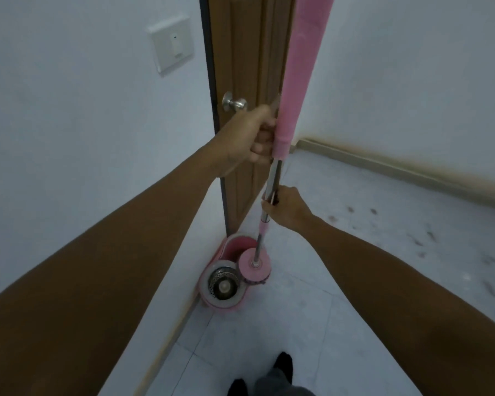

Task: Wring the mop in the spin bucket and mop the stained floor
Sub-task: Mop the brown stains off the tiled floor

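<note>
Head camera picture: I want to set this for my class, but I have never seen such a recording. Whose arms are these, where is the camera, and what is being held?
There is no machine here. The camera sits on a person's head and looks forward and down, so the two bare arms are the wearer's own, and the dark shoes at the bottom are their feet.

The left hand holds the pink sleeve of the mop handle. The right hand has its grip lower down, on the metal pole.

The round pink mop head is at the right edge of the pink spin bucket, beside the metal wringer basket. The bucket stands on the tiled floor by a wooden door. Dark stains mark the floor to the right.
</note>
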Available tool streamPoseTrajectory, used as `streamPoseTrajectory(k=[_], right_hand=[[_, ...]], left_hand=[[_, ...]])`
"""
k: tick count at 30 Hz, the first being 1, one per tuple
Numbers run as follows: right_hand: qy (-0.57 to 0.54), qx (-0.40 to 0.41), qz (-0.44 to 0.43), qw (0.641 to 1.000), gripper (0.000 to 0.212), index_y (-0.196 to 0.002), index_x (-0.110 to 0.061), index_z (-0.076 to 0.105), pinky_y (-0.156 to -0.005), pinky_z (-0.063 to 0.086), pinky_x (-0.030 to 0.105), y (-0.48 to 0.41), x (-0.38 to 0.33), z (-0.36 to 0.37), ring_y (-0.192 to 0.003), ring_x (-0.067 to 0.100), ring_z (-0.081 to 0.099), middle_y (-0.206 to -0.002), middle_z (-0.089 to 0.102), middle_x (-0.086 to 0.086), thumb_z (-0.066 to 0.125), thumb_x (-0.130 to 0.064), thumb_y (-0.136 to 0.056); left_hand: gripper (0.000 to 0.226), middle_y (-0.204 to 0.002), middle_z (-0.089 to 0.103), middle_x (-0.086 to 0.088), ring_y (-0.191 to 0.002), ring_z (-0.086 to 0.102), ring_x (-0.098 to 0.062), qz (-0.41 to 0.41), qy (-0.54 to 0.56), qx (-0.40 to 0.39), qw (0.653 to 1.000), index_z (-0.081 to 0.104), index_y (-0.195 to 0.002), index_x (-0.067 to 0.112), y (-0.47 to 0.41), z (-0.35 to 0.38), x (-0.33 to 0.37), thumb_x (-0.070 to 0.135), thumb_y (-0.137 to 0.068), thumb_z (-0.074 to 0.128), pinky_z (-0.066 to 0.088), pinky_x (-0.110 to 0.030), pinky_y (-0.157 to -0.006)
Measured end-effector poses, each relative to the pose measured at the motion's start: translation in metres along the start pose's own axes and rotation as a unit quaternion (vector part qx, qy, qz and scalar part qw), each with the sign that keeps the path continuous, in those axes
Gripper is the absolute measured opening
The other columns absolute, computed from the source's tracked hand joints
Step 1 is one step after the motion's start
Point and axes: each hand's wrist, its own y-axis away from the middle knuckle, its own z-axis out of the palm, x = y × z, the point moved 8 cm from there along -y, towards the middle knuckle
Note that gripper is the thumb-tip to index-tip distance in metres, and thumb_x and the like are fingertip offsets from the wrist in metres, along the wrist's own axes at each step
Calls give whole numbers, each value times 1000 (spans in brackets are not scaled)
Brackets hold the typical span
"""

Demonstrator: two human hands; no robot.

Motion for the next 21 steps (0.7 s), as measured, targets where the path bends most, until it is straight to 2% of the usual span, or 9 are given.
streamPoseTrajectory(k=[3, 7, 9, 11, 13, 15, 16, 18, 21], right_hand=[[48, -6, 22, 999, 13, -97, -11, 65, -64, 60, 26, 29, 40, -24, -67, 16, 70, -82, 71, 4, 62, -21, -90], [164, -38, 4, 986, 18, -104, -13, 60, -66, 57, 38, 79, 104, -46, -71, 26, 67, -83, 69, 9, 57, -27, -93], [222, -37, -7, 974, 22, -109, -15, 60, -69, 54, 40, 106, 145, -62, -77, 30, 66, -89, 69, 11, 56, -29, -92], [257, -49, 15, 965, 20, -107, -20, 62, -71, 54, 38, 135, 194, -80, -81, 28, 66, -92, 70, 7, 57, -29, -90], [256, -56, 44, 964, 13, -99, -23, 60, -73, 56, 37, 168, 248, -102, -84, 24, 67, -93, 71, 2, 58, -26, -87], [234, -28, 74, 969, 10, -92, -21, 60, -73, 55, 40, 203, 301, -133, -85, 26, 66, -91, 70, 4, 60, -19, -82], [218, -4, 84, 972, 10, -89, -19, 61, -72, 54, 41, 220, 325, -152, -84, 28, 65, -89, 70, 5, 61, -14, -80], [179, 51, 116, 976, 14, -88, -10, 68, -71, 54, 41, 256, 367, -194, -81, 31, 66, -84, 71, 11, 62, -7, -75], [121, 99, 179, 971, 33, -109, 3, 65, -78, 55, 43, 309, 430, -241, -85, 38, 66, -86, 71, 20, 64, -10, -79]], left_hand=[[72, -117, 69, -22, -106, 68, -41, -126, 29, -96, 987, 57, -122, -2, 2, 44, -1, 62, -96, 38, 56, -60, -89], [56, -121, 63, -30, -105, 69, -44, -313, -70, -255, 912, 57, -124, -4, 18, 123, -21, 44, -95, 62, 55, -54, -93], [40, -114, 68, -23, -92, 75, -32, -312, -134, -289, 895, 62, -116, 5, 25, 175, -28, 37, -93, 69, 58, -36, -91], [41, -114, 70, -17, -78, 75, -27, -245, -206, -403, 857, 58, -124, -4, 42, 250, -46, 24, -95, 68, 56, -26, -82], [40, -97, 74, -17, -71, 73, -25, -325, -294, -383, 813, 44, -128, -7, 65, 302, -88, 19, -100, 57, 58, -31, -81], [18, -67, 69, -14, -52, 65, -21, -393, -301, -349, 796, 47, -112, -4, 76, 361, -117, 9, -99, 51, 59, -27, -60], [6, -58, 61, -13, -44, 57, -18, -398, -286, -338, 803, 50, -100, -2, 77, 396, -120, 3, -97, 50, 53, -23, -47], [10, -53, 51, -10, -40, 46, -16, -368, -276, -317, 829, 53, -85, 1, 71, 460, -117, -2, -94, 48, 44, -18, -39], [3, -55, 52, -11, -39, 48, -16, -357, -251, -307, 846, 55, -91, -1, 71, 549, -110, -2, -91, 52, 45, -20, -39]])
